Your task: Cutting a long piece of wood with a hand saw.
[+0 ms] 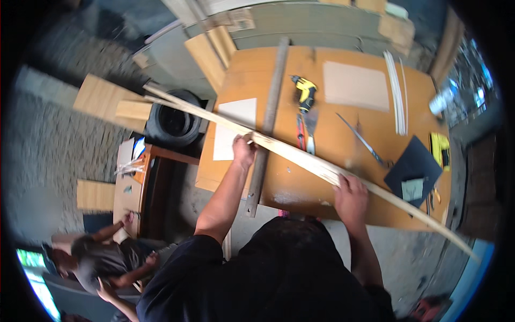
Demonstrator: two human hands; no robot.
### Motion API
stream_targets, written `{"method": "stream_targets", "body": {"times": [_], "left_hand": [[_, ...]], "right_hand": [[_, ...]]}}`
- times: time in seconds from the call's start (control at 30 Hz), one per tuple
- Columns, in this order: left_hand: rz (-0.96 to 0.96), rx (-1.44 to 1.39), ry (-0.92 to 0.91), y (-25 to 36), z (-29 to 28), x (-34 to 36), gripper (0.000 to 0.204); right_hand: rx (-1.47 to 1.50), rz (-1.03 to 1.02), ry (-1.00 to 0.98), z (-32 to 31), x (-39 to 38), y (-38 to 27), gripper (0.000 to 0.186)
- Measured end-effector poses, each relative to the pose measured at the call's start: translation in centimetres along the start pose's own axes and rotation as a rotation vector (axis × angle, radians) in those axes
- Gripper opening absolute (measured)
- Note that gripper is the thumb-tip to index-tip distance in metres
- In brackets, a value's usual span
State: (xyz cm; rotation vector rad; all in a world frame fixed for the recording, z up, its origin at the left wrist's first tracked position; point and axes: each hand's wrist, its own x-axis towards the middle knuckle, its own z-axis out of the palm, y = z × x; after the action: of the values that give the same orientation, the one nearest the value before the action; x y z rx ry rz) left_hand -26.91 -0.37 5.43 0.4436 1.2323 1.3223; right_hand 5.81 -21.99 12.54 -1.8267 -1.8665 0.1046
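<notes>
1. You are holding the strips [300, 156], pale wood, slantwise across the desk [247, 67], from the far left to the near right.
2. Your left hand [244, 151] is grasping them from the near side, fingers curling around the wood, just left of the bar [276, 86].
3. Your right hand [351, 201] is gripping them farther along, toward the near edge of the desk.
4. At the left the ends are parting into two and reaching past the desk, above the tire [159, 126]; at the right the wood is running out beyond the other side. Blur is softening this stretch, so you are probably seeing two strips lying together, though it is hard to be sure.
5. Beneath them, the bar is lying across the desk, and the white sheet [228, 146] is showing on both sides of the wood.
6. Beyond the strips, the drill [306, 95] is resting on its side, with the scraper [310, 124] and a red-handled tool [300, 133] lying near it.
7. Farther right, a beige sheet [356, 86], white strips [396, 96] and a thin tool [360, 138] are lying apart, while the black sheet [399, 166] is sitting near the wood.
8. At your left, another person [99, 260] is sitting by a smaller desk [123, 203].
</notes>
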Motion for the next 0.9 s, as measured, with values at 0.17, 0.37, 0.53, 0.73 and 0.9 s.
{"method": "stream_targets", "body": {"times": [0.17,0.37,0.53,0.73,0.9], "left_hand": [[0.262,0.143,0.011,4.5,8.5,-8.9,0.096],[1.097,1.108,-0.167,8.5,10.1,-11.8,0.039],[1.485,1.307,-0.200,11.3,11.1,-10.5,0.035],[1.597,1.451,-0.367,16.7,14.5,-10.3,0.035],[1.905,0.942,-0.507,27.6,20.5,-15.1,0.026]], "right_hand": [[0.022,-0.192,0.062,-8.7,1.7,4.3,0.017],[-0.155,-0.083,-0.111,-20.0,5.8,3.3,0.016],[-0.201,-0.129,-0.070,-26.9,6.7,1.4,0.018],[-0.624,-0.402,0.155,-35.9,8.2,2.8,0.025],[-0.246,-0.609,0.661,-33.7,11.7,-3.4,0.040]]}}
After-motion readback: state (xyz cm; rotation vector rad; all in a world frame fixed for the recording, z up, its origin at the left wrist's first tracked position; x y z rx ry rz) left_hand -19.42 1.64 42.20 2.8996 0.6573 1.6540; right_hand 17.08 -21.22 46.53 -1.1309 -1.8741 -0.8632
